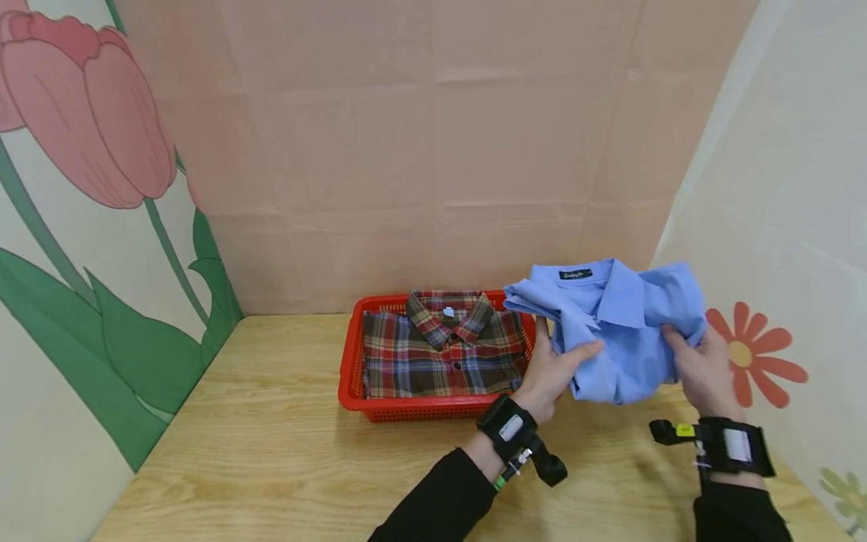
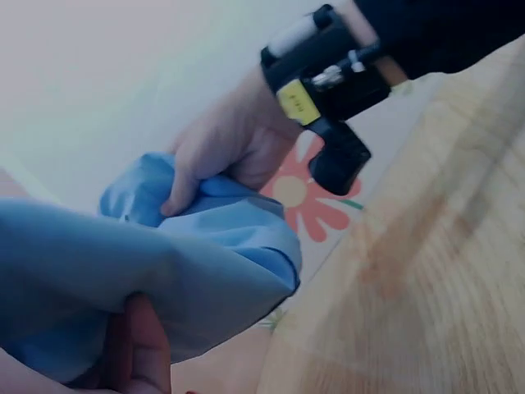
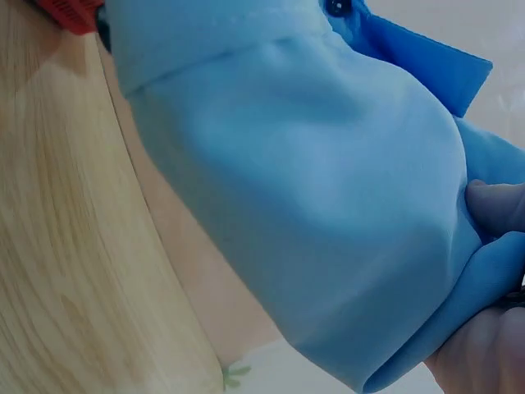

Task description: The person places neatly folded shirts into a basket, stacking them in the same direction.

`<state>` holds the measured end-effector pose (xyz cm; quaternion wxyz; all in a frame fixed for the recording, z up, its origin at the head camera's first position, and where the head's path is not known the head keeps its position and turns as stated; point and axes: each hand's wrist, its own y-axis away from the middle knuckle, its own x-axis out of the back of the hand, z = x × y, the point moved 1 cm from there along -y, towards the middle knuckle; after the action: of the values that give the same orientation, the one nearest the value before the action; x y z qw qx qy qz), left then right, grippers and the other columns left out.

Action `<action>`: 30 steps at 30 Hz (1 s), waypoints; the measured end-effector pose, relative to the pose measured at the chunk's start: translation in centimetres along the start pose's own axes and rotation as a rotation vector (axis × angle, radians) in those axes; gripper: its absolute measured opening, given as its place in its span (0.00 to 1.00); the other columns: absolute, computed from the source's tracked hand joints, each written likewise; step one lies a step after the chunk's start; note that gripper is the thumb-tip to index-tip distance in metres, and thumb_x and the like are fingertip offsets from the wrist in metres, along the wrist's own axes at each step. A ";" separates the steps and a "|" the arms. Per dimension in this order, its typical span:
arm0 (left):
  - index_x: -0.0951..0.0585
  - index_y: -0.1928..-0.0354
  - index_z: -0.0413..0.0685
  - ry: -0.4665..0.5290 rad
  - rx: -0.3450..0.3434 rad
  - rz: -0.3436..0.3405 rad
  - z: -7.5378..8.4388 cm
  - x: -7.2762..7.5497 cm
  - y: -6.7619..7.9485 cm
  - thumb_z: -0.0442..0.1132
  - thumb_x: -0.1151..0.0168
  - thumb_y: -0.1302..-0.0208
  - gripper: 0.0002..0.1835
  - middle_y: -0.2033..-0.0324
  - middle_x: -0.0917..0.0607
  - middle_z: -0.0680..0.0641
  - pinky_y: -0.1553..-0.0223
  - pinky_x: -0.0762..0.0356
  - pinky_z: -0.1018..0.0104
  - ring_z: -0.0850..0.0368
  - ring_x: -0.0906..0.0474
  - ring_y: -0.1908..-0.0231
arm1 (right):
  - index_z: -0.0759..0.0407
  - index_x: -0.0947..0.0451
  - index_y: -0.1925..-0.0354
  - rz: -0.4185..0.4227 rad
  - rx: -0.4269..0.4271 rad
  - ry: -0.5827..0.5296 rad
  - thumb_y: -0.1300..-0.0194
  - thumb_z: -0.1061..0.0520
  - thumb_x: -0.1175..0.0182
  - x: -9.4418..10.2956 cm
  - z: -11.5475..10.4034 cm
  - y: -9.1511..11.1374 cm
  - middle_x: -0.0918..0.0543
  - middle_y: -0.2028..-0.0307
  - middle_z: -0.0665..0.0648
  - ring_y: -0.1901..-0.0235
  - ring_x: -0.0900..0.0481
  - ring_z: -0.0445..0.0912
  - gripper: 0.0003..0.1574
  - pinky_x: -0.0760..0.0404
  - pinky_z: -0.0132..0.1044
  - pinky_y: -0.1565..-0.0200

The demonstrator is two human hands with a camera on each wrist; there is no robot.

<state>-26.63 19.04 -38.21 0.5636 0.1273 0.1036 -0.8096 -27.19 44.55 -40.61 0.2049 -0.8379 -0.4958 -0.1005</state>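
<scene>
A folded light blue collared shirt (image 1: pixel 623 339) is held up above the table's right side, its dark neck label facing up. My left hand (image 1: pixel 550 369) grips its left edge, thumb on top and fingers underneath. On the opposite side my right hand (image 1: pixel 707 369) pinches the fabric between thumb and fingers. The left wrist view shows the shirt (image 2: pixel 148 271) bulging between both hands, and in the right wrist view its cloth (image 3: pixel 312 172) fills the middle. To the left, a folded plaid collared shirt (image 1: pixel 443 365) lies flat in a red plastic basket (image 1: pixel 420 406).
The wooden table (image 1: pixel 257 452) extends in front of a pink backdrop (image 1: pixel 433 150). A tulip-printed panel (image 1: pixel 88 226) borders the left; a white panel with a red flower (image 1: pixel 759 354) stands close by my right hand. The blue shirt overlaps the basket's right rim in the head view.
</scene>
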 end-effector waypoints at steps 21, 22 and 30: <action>0.51 0.24 0.74 -0.071 -0.026 0.068 2.9 4.7 -0.3 0.52 0.33 0.38 0.47 0.25 0.44 0.58 0.29 0.46 0.51 0.55 0.44 0.28 | 0.58 0.40 0.29 -0.024 0.139 -0.019 0.25 0.42 0.54 -2.9 -3.1 1.3 0.35 0.34 0.64 0.36 0.35 0.57 0.35 0.36 0.66 0.38; 0.52 0.24 0.73 -0.070 -0.029 0.062 3.0 5.0 -0.3 0.51 0.34 0.36 0.46 0.25 0.44 0.57 0.29 0.46 0.50 0.54 0.44 0.28 | 0.59 0.40 0.29 -0.027 0.138 -0.017 0.25 0.42 0.54 -3.1 -3.4 1.5 0.35 0.35 0.65 0.36 0.35 0.58 0.35 0.36 0.67 0.38; 0.53 0.24 0.77 -0.072 -0.007 0.008 3.8 7.7 -0.4 0.45 0.48 0.26 0.36 0.27 0.40 0.52 0.31 0.44 0.47 0.49 0.39 0.31 | 0.58 0.39 0.29 -0.017 0.154 -0.066 0.25 0.43 0.52 -4.2 -5.2 2.4 0.35 0.33 0.66 0.35 0.36 0.61 0.35 0.37 0.67 0.38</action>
<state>-29.88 11.12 -37.06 0.5708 0.0962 0.0856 -0.8109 -27.00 37.90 -38.15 0.2514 -0.8184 -0.5155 -0.0359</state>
